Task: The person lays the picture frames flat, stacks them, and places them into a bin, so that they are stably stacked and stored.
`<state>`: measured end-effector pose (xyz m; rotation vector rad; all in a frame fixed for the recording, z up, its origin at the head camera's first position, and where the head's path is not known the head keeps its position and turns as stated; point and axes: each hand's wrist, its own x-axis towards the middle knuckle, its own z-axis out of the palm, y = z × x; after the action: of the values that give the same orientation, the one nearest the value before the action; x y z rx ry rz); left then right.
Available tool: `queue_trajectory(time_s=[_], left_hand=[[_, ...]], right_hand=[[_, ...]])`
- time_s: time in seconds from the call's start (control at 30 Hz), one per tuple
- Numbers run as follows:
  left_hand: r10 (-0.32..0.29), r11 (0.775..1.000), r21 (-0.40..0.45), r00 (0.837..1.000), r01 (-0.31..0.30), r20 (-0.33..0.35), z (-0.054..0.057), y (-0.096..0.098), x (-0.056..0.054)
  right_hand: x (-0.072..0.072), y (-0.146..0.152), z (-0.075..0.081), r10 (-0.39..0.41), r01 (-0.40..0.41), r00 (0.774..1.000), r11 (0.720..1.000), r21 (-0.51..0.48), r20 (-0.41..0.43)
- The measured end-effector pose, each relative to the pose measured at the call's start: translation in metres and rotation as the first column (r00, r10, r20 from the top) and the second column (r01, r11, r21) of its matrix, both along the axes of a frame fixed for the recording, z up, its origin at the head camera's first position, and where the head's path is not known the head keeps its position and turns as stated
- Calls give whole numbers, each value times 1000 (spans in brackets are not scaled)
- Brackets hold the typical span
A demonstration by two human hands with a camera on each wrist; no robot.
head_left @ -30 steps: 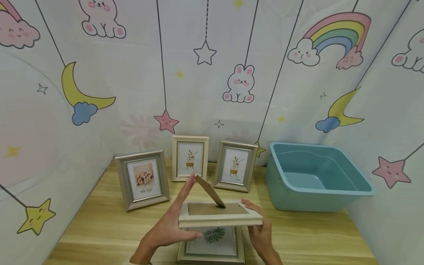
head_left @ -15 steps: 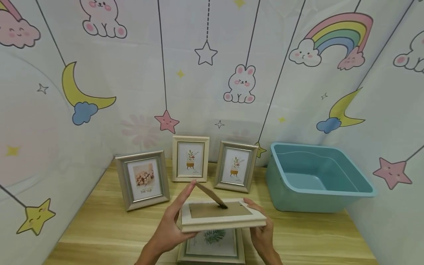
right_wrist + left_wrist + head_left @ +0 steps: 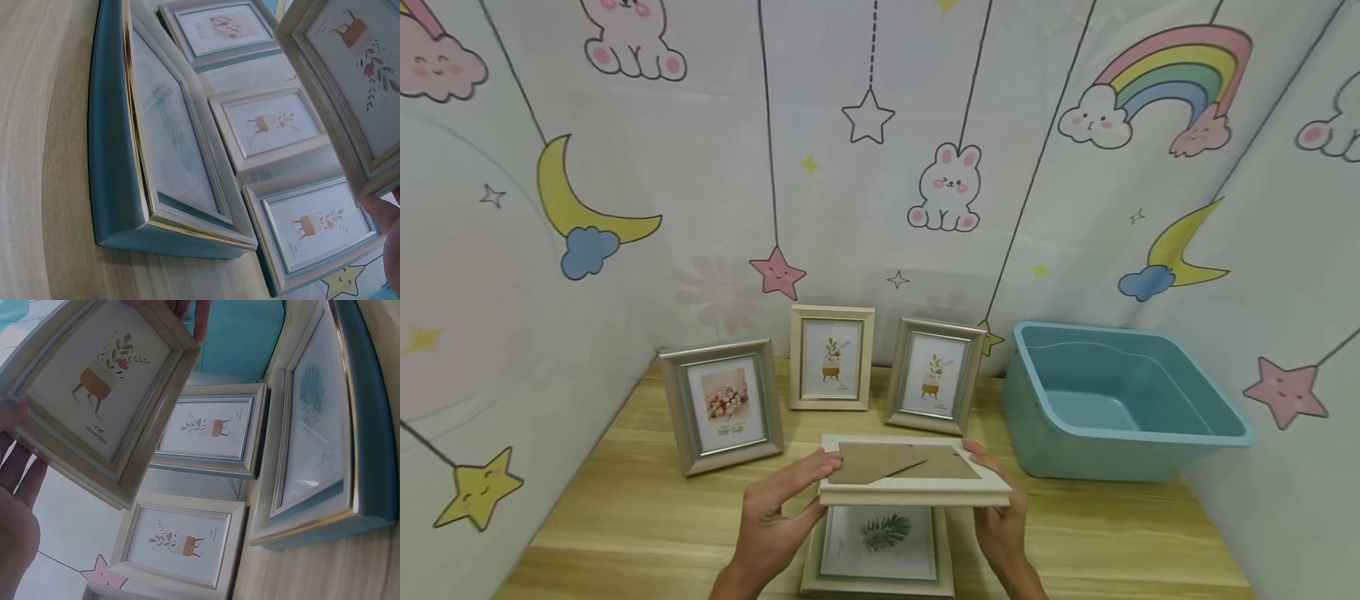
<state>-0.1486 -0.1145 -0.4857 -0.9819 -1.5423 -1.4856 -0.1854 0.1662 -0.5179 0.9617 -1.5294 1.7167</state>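
My left hand [image 3: 767, 521] and right hand [image 3: 1003, 521] hold a cream picture frame [image 3: 917, 495] by its opposite ends, raised above the table. Its brown backing [image 3: 880, 457] faces up, and the stand flap lies nearly flat on it. Seen from below in the left wrist view, the glazed front shows a potted-plant print [image 3: 103, 375]. In the right wrist view the right fingers [image 3: 381, 212] hold a corner of the frame. Under it, a larger frame with a green leaf print [image 3: 886, 533] lies face up, partly covered in the head view.
Three frames stand along the back: a silvery one with a food-like photo [image 3: 726, 408], a cream one [image 3: 831, 358] and a silvery one [image 3: 934, 375] with plant prints. A blue plastic tub [image 3: 1090, 454] is at the back right. A cartoon-printed cloth [image 3: 700, 167] hangs behind.
The raised stand flap has folded down onto the backing. My left fingers have lowered from the flap's tip to the frame's left edge. The held frame has shifted slightly right.
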Motion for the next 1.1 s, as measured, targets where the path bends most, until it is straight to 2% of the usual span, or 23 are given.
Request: queue_trajectory(time_s=[0.1, 0.2, 0.3, 0.43, 0.6, 0.7, 0.77, 0.83, 0.9, 0.93, 1.0, 1.1], left_hand=[[-19, 1000, 23, 1000, 19, -7, 1, 1, -1], [-9, 999, 35, 1000, 9, -3, 1, 2, 0], [24, 999, 43, 1000, -24, 4, 1, 2, 1], [68, 996, 51, 997, -69, 25, 0, 2, 2], [97, 993, 50, 991, -102, 97, 3, 1, 2], [91, 992, 68, 980, -104, 178, 6, -1, 4], [86, 990, 90, 970, -109, 226, 9, -2, 3], [101, 986, 98, 958, -131, 267, 10, -3, 2], [121, 981, 107, 944, -161, 306, 12, -3, 1], [134, 978, 108, 935, -178, 327, 12, -3, 1], [161, 971, 103, 904, -218, 397, 14, -4, 1], [188, 958, 89, 834, -272, 519, 16, -5, 3]], right_hand=[[0, -1, 1, 11, -12, 1000, 1000, 0, -9], [1, -1, 2, 1, -1, 1000, 1000, 9, -11], [1, -1, 3, -54, 54, 998, 998, 44, -15], [2, -3, 3, -165, 167, 986, 981, 96, -33], [6, -9, 2, -237, 236, 971, 970, 57, 8], [6, -14, 0, -338, 338, 941, 940, 44, -16], [5, -16, -2, -424, 428, 903, 903, 46, -72], [3, -17, -4, -488, 498, 863, 866, 53, -133], [2, -17, -5, -508, 524, 844, 849, 68, -173], [2, -17, -5, -505, 525, 843, 848, 77, -188], [3, -16, -3, -484, 510, 853, 852, 119, -195], [5, -14, 3, -454, 480, 876, 853, 205, -164]])
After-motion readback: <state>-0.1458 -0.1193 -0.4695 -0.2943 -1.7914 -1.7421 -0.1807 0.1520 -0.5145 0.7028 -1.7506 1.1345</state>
